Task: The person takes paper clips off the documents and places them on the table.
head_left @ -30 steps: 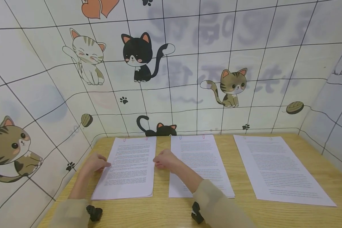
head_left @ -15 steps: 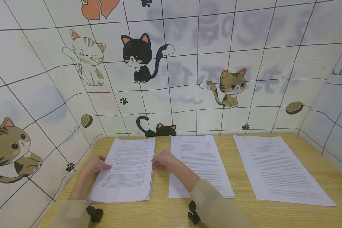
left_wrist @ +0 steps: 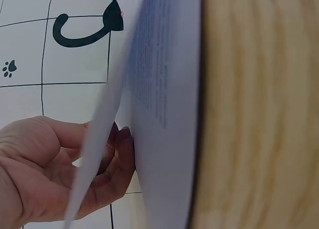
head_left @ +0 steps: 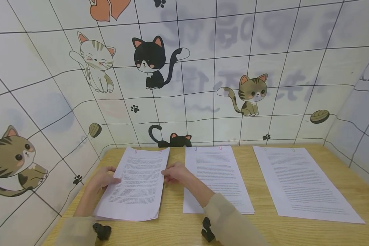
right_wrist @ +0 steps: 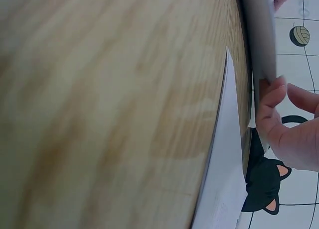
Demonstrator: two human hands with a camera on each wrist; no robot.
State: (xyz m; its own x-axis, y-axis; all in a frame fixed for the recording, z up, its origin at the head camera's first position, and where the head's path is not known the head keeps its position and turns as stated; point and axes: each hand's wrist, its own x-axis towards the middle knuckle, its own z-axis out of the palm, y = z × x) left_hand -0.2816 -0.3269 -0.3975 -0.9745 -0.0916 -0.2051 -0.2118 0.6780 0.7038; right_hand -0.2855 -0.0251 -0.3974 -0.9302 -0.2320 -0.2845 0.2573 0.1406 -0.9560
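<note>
A clipped stack of printed paper (head_left: pixel 132 184) lies at the left, its top sheet raised and bowed between my hands. My left hand (head_left: pixel 103 177) pinches its left edge, thumb on top. On the opposite edge, my right hand (head_left: pixel 176 172) pinches the paper with thumb and fingers. In the left wrist view the raised sheet (left_wrist: pixel 92 154) stands apart from a printed page (left_wrist: pixel 164 169) beneath it. The right wrist view shows the paper's edge (right_wrist: pixel 261 40) at my right fingertips. Two small paper clips (head_left: pixel 136 151) sit on the stack's top edge.
A second clipped stack (head_left: pixel 215 181) lies in the middle, partly under my right forearm. Farther right is a third clipped stack (head_left: pixel 307 184). All lie on a wood-grain table (head_left: pixel 160 232), against a wall (head_left: pixel 200 126) covered in cat drawings.
The left stack's top sheet has risen and bowed, and its near edge has come toward me. My right hand has shifted slightly left with the paper's edge. The other stacks stay put.
</note>
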